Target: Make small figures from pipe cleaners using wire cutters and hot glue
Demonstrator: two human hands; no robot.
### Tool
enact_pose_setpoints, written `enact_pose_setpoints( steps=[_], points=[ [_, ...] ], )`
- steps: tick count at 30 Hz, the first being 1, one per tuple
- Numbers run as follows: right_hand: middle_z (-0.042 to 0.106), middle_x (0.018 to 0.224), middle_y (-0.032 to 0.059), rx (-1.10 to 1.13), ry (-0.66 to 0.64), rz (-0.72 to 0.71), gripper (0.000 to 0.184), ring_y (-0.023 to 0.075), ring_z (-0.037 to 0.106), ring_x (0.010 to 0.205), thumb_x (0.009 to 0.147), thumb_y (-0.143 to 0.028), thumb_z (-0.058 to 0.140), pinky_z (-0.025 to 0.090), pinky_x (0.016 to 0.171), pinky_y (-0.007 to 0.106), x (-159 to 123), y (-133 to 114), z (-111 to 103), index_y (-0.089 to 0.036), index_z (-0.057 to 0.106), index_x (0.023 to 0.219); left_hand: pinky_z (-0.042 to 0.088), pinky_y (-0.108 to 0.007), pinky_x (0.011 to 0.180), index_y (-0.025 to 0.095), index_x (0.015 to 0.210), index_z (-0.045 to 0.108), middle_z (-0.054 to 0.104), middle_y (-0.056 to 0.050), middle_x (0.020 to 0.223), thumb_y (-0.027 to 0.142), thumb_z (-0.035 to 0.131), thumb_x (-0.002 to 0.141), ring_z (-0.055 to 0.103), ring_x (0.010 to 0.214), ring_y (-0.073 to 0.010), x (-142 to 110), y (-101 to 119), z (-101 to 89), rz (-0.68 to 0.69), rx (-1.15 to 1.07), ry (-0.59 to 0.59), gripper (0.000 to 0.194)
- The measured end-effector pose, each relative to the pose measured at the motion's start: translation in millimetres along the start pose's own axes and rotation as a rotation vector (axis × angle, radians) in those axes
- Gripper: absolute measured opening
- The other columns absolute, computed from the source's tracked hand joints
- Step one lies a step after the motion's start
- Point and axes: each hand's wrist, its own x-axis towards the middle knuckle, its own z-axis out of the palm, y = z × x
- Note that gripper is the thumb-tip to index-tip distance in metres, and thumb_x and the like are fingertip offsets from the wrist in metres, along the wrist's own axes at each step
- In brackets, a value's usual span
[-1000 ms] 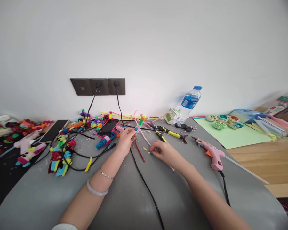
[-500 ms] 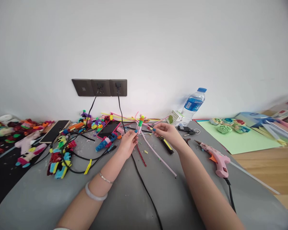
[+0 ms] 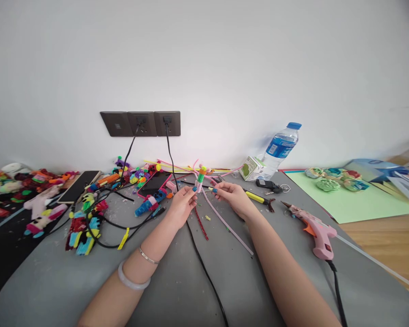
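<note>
The left hand (image 3: 183, 205) pinches a small fuzzy figure (image 3: 200, 178) in pink, green and orange, upright above the middle of a grey table (image 3: 163, 281). The right hand (image 3: 233, 197) is just beside it, thumb and finger brought together near a small yellow bit; whether they grip it, I cannot tell. A long pink stem (image 3: 226, 223) slants over the tabletop below the right hand, near a short red stem (image 3: 201, 223). Crumbs are scattered about, and a black cord (image 3: 204, 268) runs toward the near edge. To the left lie more fuzzy figures (image 3: 85, 222), a phone (image 3: 80, 186) and tangled cables. On the right, a pink glue gun (image 3: 315, 229) lies near a green sheet (image 3: 357, 200) bearing crumpled flowers (image 3: 328, 184). Behind, a water bottle (image 3: 281, 150) leans toward the pale wall (image 3: 231, 77), beside a small box (image 3: 251, 169) and keys (image 3: 282, 188). Dark sockets (image 3: 140, 124) are set in that wall, with two plugs in them, and a wooden surface (image 3: 381, 240) shows at the right.
</note>
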Motion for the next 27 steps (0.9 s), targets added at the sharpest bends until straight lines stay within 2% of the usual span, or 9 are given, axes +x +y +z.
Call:
enact_pose_setpoints(
  steps=[4, 10, 15, 21, 27],
  points=[
    [0.06, 0.064, -0.0026, 0.051, -0.02, 0.019, 0.042, 0.0103, 0.051, 0.058, 0.055, -0.05, 0.088, 0.041, 0.057, 0.024, 0, 2, 6, -0.018, 0.068, 0.073, 0.039, -0.02, 0.058, 0.017, 0.071, 0.057, 0.058, 0.004, 0.069, 0.03, 0.092, 0.055, 0.052, 0.061, -0.0064, 0, 0, 0.3, -0.002, 0.01, 0.004, 0.04],
    [0.068, 0.078, 0.0012, 0.211, -0.072, 0.028, 0.04, 0.0143, 0.061, 0.074, 0.06, -0.05, 0.088, 0.048, 0.07, 0.027, -4, -3, 9, -0.02, 0.066, 0.075, 0.04, -0.02, 0.059, 0.018, 0.071, 0.058, 0.058, 0.004, 0.068, 0.031, 0.092, 0.055, 0.054, 0.063, -0.0072, 0, 0, 0.0, -0.009, 0.004, 0.016, 0.04],
    [0.061, 0.067, -0.0029, 0.341, -0.049, 0.055, 0.042, 0.0093, 0.054, 0.061, 0.055, -0.047, 0.091, 0.044, 0.059, 0.023, -6, 0, 20, -0.019, 0.066, 0.073, 0.04, -0.02, 0.059, 0.017, 0.07, 0.058, 0.057, 0.004, 0.066, 0.031, 0.094, 0.051, 0.054, 0.063, -0.0071, -1, -1, 1.0, -0.018, -0.015, 0.015, 0.043],
    [0.055, 0.065, -0.0037, 0.408, -0.027, 0.029, 0.038, 0.0094, 0.045, 0.057, 0.057, -0.046, 0.089, 0.038, 0.056, 0.026, -9, 7, 37, -0.02, 0.068, 0.074, 0.039, -0.019, 0.059, 0.016, 0.07, 0.062, 0.061, 0.003, 0.066, 0.032, 0.095, 0.047, 0.057, 0.065, -0.0077, -2, -4, 1.7, -0.003, -0.013, 0.006, 0.043],
    [0.051, 0.061, -0.0036, 0.416, 0.017, 0.022, 0.038, 0.0101, 0.038, 0.056, 0.055, -0.047, 0.089, 0.032, 0.054, 0.026, -11, 8, 45, -0.02, 0.066, 0.07, 0.039, -0.019, 0.059, 0.017, 0.069, 0.063, 0.064, 0.002, 0.068, 0.03, 0.095, 0.048, 0.059, 0.068, -0.0087, -2, -5, 2.0, 0.009, -0.007, 0.009, 0.041]
  ],
)
